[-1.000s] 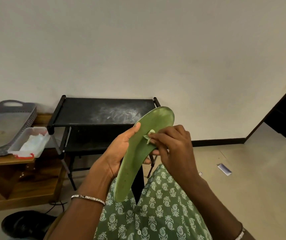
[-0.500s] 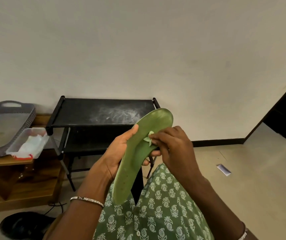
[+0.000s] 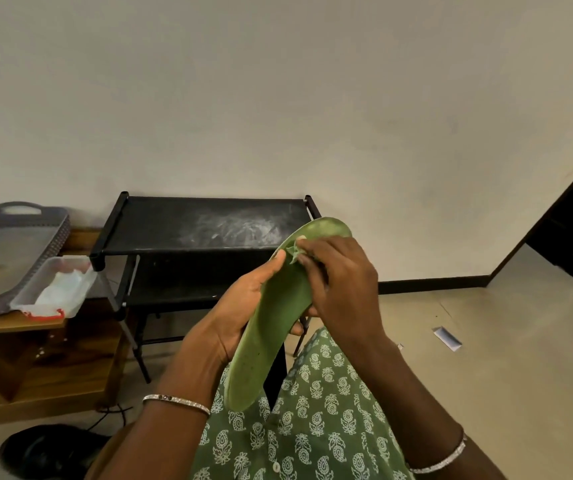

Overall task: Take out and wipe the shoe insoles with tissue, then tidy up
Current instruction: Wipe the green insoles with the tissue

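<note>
Wiping's under way, no question. Person sits w/ the green insole up in front of them, over the lap, toe end up & tilted toward the black rack, heel end down near the knees. Their left hand grips it from behind around the middle, thumb hooked over the near edge just below the toe. Their right hand pinches a small crumpled tissue in its fingertips & presses it onto the insole's top face near the toe. The wad looks greenish, tho that may be the light.

Progress, as I judge it: take-out step is done for this insole at least, since it's out & clear of any shoe. Wipe is partway. Toe area looks paler, while dark specks show on the heel half, so that stretch prob. needs a pass. One black shoe sits on the floor to the person's left; can't tell whether its insole is in or out. No 2nd insole or 2nd shoe in sight.

Left to do, I'd guess: finish this face, deal w/ any other insole, then tidy. Spare tissue lies in a clear plastic box on the wooden desk, just beside a grey tray. A white scrap lies on the floor too.
</note>
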`<state>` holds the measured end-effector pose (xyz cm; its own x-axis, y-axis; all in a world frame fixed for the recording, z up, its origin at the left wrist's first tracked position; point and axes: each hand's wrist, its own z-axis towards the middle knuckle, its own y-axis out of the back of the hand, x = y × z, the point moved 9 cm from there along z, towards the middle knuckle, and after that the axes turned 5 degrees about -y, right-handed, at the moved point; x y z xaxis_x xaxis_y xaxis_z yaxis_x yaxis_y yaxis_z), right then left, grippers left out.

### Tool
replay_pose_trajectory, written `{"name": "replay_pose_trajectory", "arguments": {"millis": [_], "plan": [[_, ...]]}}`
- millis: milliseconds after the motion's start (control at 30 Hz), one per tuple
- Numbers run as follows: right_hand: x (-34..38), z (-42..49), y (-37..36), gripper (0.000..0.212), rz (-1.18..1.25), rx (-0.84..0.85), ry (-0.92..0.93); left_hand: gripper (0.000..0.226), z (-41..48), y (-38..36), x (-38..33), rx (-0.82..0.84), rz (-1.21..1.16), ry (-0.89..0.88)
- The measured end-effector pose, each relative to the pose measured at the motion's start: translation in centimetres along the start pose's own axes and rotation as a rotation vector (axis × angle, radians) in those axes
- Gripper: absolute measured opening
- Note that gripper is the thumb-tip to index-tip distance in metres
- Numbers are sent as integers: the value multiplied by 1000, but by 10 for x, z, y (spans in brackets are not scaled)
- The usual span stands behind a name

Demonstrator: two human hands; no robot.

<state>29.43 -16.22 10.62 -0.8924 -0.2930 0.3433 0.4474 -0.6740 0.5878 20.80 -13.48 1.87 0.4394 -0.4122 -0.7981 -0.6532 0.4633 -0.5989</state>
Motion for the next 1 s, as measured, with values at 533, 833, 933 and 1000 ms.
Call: {"name": "replay_pose_trajectory", "arguments": {"millis": [533,833,933,1000], "plan": [[-4,0,-1,20,10,-28,-49,45,1,-5,2,53,-24,-52],[-42,11,8,20,-23,-47,-215,39,2,-10,4,121,48,-63],[-18,-1,5,20,7,-32,-106,39,2,-10,2,123,56,-80],[-18,0,7,21,-19,-40,-72,40,1,-10,0,124,54,-81]]}}
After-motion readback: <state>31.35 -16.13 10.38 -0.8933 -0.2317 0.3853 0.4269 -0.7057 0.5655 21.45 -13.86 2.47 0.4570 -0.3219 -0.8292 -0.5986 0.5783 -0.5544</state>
